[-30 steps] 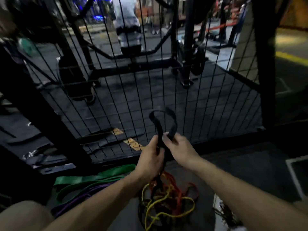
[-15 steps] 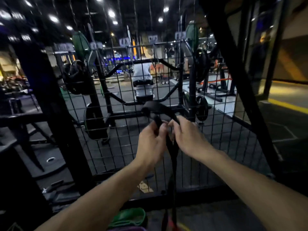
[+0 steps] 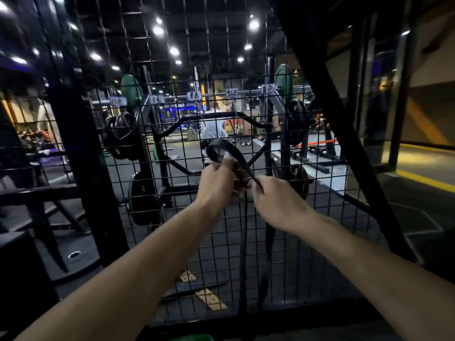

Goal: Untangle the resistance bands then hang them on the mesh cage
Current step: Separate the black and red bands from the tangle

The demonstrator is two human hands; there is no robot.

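Rubber band, wire cage

The black band (image 3: 222, 148) looks like smooth, slightly glossy rubber; the mesh cage (image 3: 270, 242) is thin dark-coated metal wire, matt.

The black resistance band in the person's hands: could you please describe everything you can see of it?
The black resistance band is flat, matte and rubbery-looking. Its top end curls into a small loop above the left hand; the right hand pinches it just below. Two strands hang straight down in front of the mesh cage, not yet hung on it.
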